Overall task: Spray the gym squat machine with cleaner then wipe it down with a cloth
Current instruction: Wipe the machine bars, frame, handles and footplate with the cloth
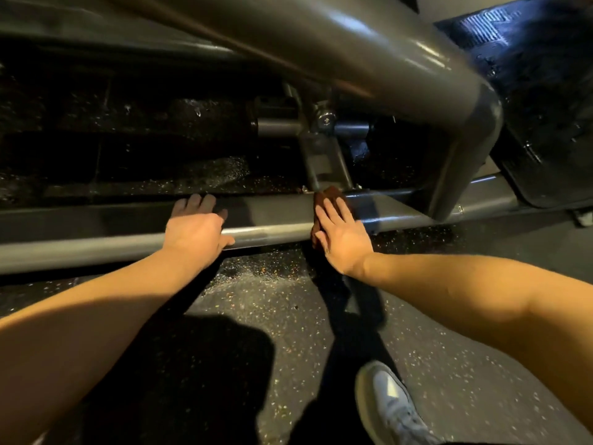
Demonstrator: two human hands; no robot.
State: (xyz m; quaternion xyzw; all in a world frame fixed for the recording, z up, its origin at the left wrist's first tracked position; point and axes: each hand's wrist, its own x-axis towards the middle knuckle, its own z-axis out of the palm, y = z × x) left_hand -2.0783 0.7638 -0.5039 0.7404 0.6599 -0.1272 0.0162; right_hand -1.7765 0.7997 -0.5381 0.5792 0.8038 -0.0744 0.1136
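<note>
While the right hand (pixel 345 234) presses a dark brown cloth (pixel 329 193) straight-fingered onto the grey steel base rail (pixel 272 216), the left hand (pixel 195 228) rests flat on it, empty; spraying seems done, wiping under way.

We are looking at a squat machine (pixel 272 216) whose tubes are gleaming glossy dark grey with pale highlights. The cloth (pixel 330 192) is showing reddish brown. The floor (pixel 288 316) is reading charcoal, flecked with pale and orange specks. The shoe (pixel 391 409) is showing light grey and white, the footplate (pixel 487 24) black with ribbed zigzags.
</note>
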